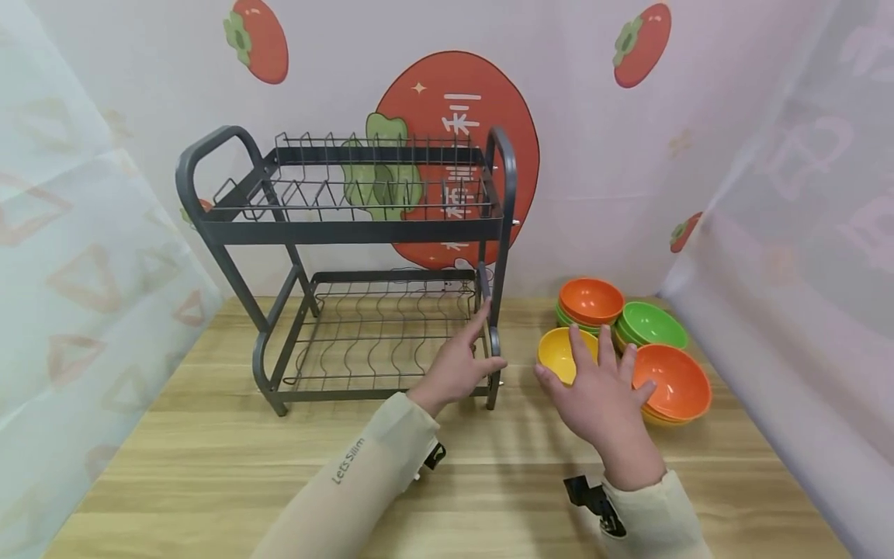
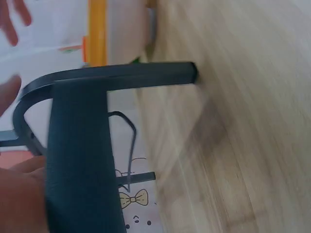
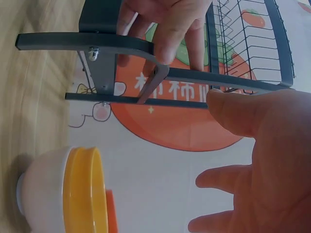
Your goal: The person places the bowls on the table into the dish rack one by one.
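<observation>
A dark two-tier dish rack (image 1: 363,231) stands on the table. My left hand (image 1: 454,369) is at the right end of its lower tier, index finger extended and thumb spread. In the right wrist view that hand (image 3: 170,24) has its thumb right at the curved side frame. My right hand (image 1: 604,400) hangs over the bowls with fingers spread, holding nothing. Nearest to it is a yellow bowl (image 1: 552,357), partly covered by the fingers. To its right sits a stack topped by an orange bowl (image 1: 673,380).
Behind the yellow bowl stand a stack topped by an orange bowl (image 1: 592,299) and a stack topped by a green bowl (image 1: 653,322). The wooden table (image 1: 209,466) runs back to a printed cloth backdrop (image 1: 601,155). Pale cloth walls (image 1: 789,272) close both sides.
</observation>
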Motion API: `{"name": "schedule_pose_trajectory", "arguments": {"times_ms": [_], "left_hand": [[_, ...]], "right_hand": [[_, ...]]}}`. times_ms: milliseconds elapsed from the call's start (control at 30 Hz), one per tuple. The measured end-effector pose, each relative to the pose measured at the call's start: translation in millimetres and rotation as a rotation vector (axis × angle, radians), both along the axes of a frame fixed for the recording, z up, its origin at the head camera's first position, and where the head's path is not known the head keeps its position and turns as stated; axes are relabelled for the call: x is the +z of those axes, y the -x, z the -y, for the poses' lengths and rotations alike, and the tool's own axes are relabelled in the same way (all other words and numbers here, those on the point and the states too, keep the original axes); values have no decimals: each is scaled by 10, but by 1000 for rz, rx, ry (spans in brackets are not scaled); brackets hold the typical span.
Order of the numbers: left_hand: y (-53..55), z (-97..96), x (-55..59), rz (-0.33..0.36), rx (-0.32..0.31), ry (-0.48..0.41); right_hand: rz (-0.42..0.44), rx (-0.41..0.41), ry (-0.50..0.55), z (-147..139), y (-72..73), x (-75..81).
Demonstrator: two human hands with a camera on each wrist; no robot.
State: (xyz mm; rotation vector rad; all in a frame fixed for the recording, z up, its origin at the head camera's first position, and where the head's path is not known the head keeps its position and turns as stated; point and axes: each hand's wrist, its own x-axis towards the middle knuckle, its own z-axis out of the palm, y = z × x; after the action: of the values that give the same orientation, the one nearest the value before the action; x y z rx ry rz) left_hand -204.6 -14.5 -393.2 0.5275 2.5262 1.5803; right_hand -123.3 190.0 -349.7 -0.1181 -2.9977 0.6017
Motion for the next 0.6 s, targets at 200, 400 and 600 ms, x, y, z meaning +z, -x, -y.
{"name": "schedule_pose_trajectory", "arguments": {"times_ms": [200, 400, 600], "left_hand": [[16, -79, -18, -30, 19, -74], [-11, -142, -24, -15, 57, -112], [-31, -145, -10, -19, 62, -65]], "right_hand": [[17, -15, 16, -2, -30, -6], [23, -10, 9, 17, -37, -11], [21, 8, 14, 52, -23, -26]]}}
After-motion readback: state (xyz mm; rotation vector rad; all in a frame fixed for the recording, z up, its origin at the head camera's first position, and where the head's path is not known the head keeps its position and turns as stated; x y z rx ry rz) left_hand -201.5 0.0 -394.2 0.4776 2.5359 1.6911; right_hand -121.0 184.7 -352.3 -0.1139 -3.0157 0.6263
